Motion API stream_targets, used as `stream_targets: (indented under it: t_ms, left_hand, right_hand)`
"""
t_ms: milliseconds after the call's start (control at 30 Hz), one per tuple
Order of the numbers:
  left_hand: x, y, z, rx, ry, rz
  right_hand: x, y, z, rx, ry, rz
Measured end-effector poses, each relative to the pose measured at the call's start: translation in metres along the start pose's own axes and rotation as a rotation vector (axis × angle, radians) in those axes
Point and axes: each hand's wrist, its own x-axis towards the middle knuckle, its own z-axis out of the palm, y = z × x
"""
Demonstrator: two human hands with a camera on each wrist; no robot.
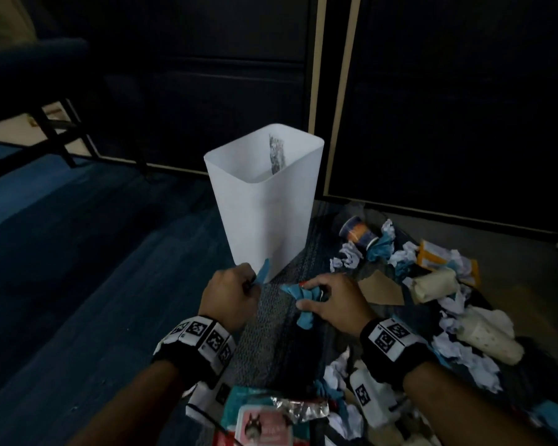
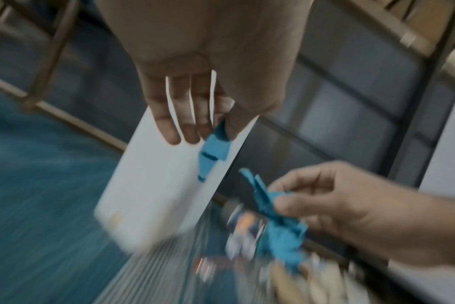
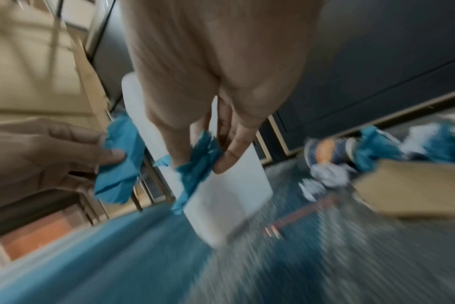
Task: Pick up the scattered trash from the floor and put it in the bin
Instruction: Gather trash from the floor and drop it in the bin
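A tall white bin (image 1: pixel 261 201) stands upright on the carpet straight ahead, with a crinkled silvery wrapper (image 1: pixel 277 152) inside it. My left hand (image 1: pixel 248 284) pinches a small strip of blue paper (image 1: pixel 263 271) just in front of the bin's base. In the left wrist view the blue strip (image 2: pixel 213 151) hangs between thumb and fingers, against the bin (image 2: pixel 156 185). My right hand (image 1: pixel 313 299) grips a crumpled wad of blue paper (image 1: pixel 303 304) a little to the right. The right wrist view shows that wad (image 3: pixel 199 164) held in the fingers before the bin (image 3: pixel 229 197). Both hands are above the floor.
A pile of trash lies to the right and near me: a paper cup (image 1: pixel 357 234), crumpled white paper (image 1: pixel 464 355), an orange packet (image 1: pixel 432 256), brown cardboard (image 1: pixel 382 288), a white bottle (image 1: pixel 487 338), a pink packet (image 1: pixel 264 426). Dark cabinets (image 1: pixel 448 107) stand behind; chair legs (image 1: pixel 58 136) at left.
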Motion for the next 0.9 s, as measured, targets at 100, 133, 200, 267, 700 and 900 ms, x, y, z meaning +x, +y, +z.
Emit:
stream_targets:
  t_ms: [100, 133, 200, 267, 700, 900]
  left_hand:
    - [0.020, 0.019, -0.031, -0.036, 0.157, 0.107]
    - [0.026, 0.025, -0.042, -0.053, 0.220, 0.131]
    - [0.039, 0.036, -0.064, -0.101, 0.335, 0.151]
    - [0.052, 0.048, -0.085, -0.156, 0.442, 0.161]
    - [0.138, 0.075, -0.122, -0.166, 0.662, 0.118]
    - [0.149, 0.054, -0.100, -0.129, 0.510, -0.052]
  right_hand:
    - [0.015, -0.017, -0.015, 0.024, 0.089, -0.052]
    - [0.021, -0.023, -0.019, 0.043, 0.124, -0.084]
    - [0.032, -0.035, -0.030, 0.106, 0.191, -0.148]
    - [0.043, -0.052, -0.041, 0.134, 0.259, -0.216]
    - [0.138, -0.159, -0.074, 0.299, 0.786, -0.361]
    - [0.171, -0.144, -0.049, 0.175, 0.573, -0.298]
